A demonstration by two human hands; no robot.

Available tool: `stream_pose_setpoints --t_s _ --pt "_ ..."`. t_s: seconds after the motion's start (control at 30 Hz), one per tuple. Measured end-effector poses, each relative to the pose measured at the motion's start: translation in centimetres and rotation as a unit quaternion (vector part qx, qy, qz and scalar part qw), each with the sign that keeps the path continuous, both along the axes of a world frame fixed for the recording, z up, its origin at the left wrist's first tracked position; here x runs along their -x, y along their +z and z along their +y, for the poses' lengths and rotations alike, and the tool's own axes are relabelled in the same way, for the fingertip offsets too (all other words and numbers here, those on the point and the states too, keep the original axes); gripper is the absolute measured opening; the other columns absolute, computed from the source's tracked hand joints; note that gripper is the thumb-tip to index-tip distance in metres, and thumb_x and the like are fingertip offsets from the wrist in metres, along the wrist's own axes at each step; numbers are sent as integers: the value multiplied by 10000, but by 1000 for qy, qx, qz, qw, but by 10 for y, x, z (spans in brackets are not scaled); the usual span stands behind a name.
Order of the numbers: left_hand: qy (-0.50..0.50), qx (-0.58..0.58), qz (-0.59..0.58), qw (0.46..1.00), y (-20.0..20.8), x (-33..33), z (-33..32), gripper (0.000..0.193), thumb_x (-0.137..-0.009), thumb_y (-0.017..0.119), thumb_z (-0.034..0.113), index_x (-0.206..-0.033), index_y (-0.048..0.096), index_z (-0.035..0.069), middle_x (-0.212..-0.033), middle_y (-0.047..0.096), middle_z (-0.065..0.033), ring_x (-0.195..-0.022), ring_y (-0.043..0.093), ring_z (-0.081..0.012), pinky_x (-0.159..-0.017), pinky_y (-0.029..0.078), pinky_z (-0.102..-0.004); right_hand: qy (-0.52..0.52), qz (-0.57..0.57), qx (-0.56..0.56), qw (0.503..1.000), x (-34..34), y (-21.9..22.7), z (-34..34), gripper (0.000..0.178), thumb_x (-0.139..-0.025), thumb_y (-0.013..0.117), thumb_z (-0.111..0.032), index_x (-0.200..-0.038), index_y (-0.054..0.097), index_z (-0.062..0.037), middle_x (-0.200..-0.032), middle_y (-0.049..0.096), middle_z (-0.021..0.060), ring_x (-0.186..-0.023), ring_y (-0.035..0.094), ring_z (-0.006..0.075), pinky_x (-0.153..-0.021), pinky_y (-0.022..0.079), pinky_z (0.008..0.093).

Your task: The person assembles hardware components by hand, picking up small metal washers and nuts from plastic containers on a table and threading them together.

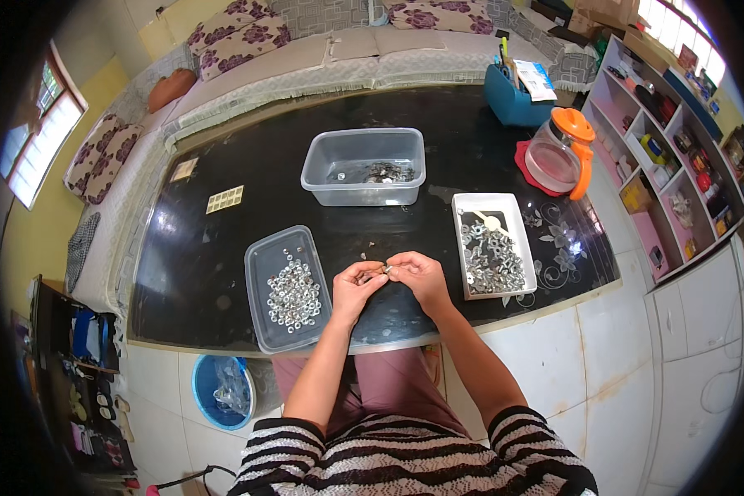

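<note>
Over the near middle of the dark tabletop, my left hand (356, 291) and my right hand (420, 283) meet fingertip to fingertip. Both are closed in a pinch around a small metal piece (387, 269), too small to tell its exact kind. More small pieces seem to lie in the left fingers. Left of my hands is a shallow clear plastic tray (260, 258) with a pile of shiny ring-shaped nuts (293, 295). To the right stands a white box (527, 248) of small metal parts (492, 263) and a cream plastic spoon (493, 223). Beyond, a clear tub (362, 196) holds darker metal pieces (388, 172).
On the black table (248, 165) a glass jug (554, 153) with an orange lid stands at right, near a teal holder (508, 97). A yellowish card (225, 199) lies at left. Below the table edge is a blue bin (215, 397). A sofa (306, 70) lines the far side.
</note>
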State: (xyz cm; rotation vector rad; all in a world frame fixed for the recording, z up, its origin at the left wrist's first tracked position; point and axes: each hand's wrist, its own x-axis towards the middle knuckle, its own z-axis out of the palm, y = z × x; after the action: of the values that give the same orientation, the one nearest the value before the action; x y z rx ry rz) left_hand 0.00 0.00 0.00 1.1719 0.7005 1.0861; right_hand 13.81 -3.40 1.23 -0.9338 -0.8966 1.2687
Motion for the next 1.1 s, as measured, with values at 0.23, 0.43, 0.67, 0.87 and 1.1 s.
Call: stream_pose_setpoints --t_s 0.23,0.43,0.67,0.87,1.1 --pt "24 10 -20 999 -2 2 -1 203 -666 609 -42 -860 550 -30 -799 573 -63 -727 544 -98 -688 444 -204 11 -24 12 1000 7 -5 5 132 -741 530 -10 -868 535 28 -761 554 39 -673 504 65 -618 404 178" --pt "27 1 -15 1000 -8 2 1 203 -668 609 -41 -861 549 -31 -787 572 -63 -716 542 -95 -677 442 -198 32 -58 13 998 4 -5 5 120 -754 524 -42 -859 533 16 -743 545 22 -656 486 61 -606 394 173" --pt "29 -18 -1 999 -9 0 1 195 -671 609 -42 -856 549 -35 -769 570 -59 -688 529 -82 -641 433 -187 40 -66 -6 997 3 -14 5 117 -762 518 -76 -854 529 -4 -768 556 23 -653 504 68 -600 415 183" --pt "27 -23 11 999 -11 1 1 193 -667 611 -46 -851 552 -31 -754 567 -53 -674 521 -75 -627 430 -182 57 -88 10 994 1 -8 3 98 -765 508 -66 -835 515 2 -766 549 25 -651 504 76 -606 418 189" --pt "37 -36 28 998 -8 -1 -1 187 -659 620 -46 -835 562 -29 -731 565 -41 -653 515 -68 -606 428 -174 40 -48 28 998 0 -10 3 87 -746 527 -38 -821 520 6 -748 550 35 -655 509 78 -610 412 183"
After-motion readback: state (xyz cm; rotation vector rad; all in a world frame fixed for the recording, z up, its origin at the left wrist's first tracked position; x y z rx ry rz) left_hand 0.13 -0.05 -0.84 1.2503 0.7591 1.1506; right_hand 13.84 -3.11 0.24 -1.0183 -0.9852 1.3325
